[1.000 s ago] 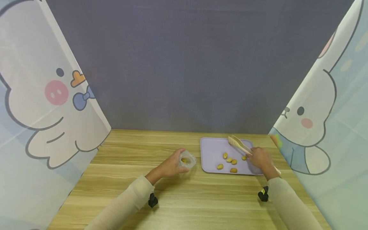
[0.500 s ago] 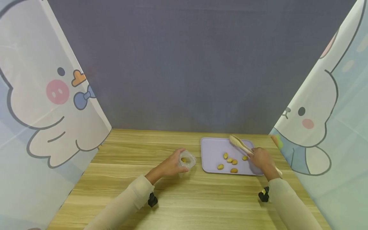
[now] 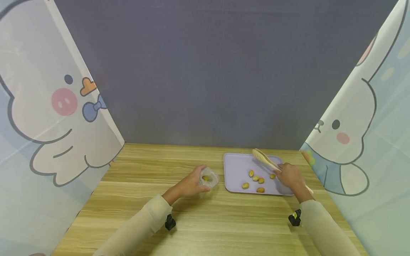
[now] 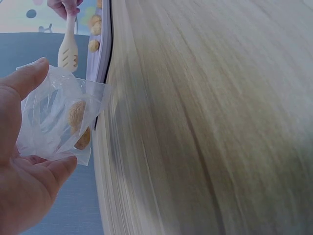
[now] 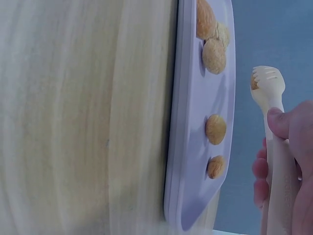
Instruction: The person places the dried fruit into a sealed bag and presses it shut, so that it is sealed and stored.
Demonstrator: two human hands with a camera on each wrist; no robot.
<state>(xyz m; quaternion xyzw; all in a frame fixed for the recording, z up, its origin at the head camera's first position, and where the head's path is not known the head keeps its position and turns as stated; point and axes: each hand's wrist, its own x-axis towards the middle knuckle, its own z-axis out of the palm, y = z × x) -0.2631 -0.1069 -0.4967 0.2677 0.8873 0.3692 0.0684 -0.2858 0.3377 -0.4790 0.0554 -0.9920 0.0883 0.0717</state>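
My left hand (image 3: 192, 182) holds a clear plastic bag (image 3: 213, 177) with its mouth spread wide, left of the lilac tray (image 3: 235, 167). Inside the bag lie tan, rough-skinned nut-like pieces (image 4: 77, 115). Over the tray's right side, my right hand (image 3: 288, 175) grips cream-coloured tongs (image 3: 267, 160), thumb along one arm. In the right wrist view, the slotted tips of the tongs (image 5: 268, 81) come together on a brown piece (image 5: 254, 81), mostly hidden behind them. The tongs are raised above the tray's back edge. Several similar nut-like pieces (image 3: 261, 180) are scattered on the tray.
The wooden table (image 3: 205, 220) runs back to a dark grey cloth wall (image 3: 205, 78). Printed cartoon panels stand at the left (image 3: 38, 106) and right (image 3: 349, 142). Black wrist mounts hang below both sleeves.
The tongs' tips, apart a second ago, came together near the tray's back; they have since lifted and shifted slightly left. The left hand and bag have stayed nearly still.
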